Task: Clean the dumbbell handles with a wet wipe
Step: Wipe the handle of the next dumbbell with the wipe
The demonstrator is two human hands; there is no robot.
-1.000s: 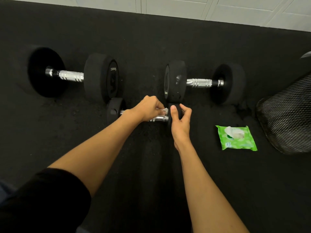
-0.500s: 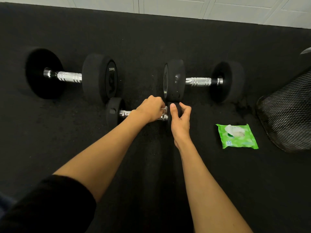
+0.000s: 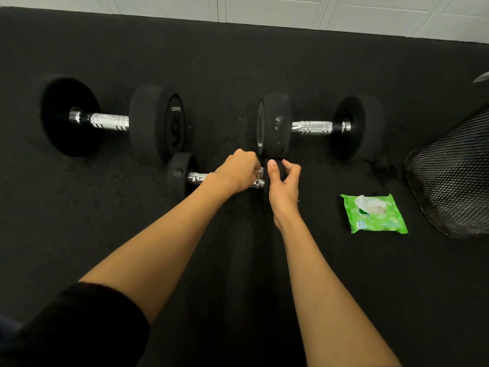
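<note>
On the black floor mat (image 3: 238, 260), I see my left hand (image 3: 238, 172) closed around a white wet wipe (image 3: 260, 172) on the small dumbbell's handle (image 3: 197, 178); my right hand's (image 3: 283, 186) fingers (image 3: 291, 168) grip its right end weight (image 3: 275, 173).

Black mesh bin (image 3: 455, 181) right; white wall (image 3: 291, 11) beyond.

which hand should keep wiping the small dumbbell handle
Left. The left hand is closed around the small dumbbell's handle with the white wipe in its grip. The right hand holds the end weight, steadying it.
</note>
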